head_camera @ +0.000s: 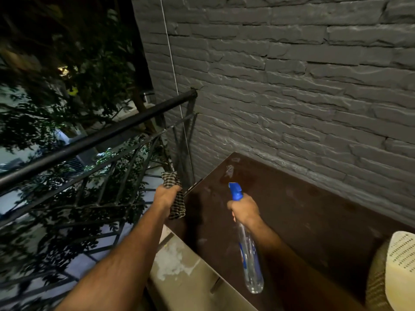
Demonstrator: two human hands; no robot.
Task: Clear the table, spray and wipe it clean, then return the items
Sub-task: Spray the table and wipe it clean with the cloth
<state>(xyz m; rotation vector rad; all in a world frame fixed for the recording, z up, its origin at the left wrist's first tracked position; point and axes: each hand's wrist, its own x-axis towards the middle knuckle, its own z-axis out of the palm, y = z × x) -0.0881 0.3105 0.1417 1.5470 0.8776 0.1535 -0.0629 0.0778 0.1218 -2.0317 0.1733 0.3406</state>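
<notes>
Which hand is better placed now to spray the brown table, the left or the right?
Right. The right hand grips the spray bottle at its neck, blue nozzle pointing over the table. The left hand holds only the checked cloth beside the table's edge, suited for wiping afterwards.

The bench [303,209] is a dark reddish brown, with pale smudged patches near its far corner. The cloth [177,194] in the left hand [167,195] is a small check of black and cream. The spray bottle [247,243] in the right hand [244,209] has a bright blue head, a clear see-through body and a blue label whose print is too blurred to read. The wall [292,75] behind is dark grey, moulded in a rough stone-brick pattern. The railing [96,138] is black. At the lower right, a cream-yellow perforated thing [402,265] shows rows of tiny dots.
</notes>
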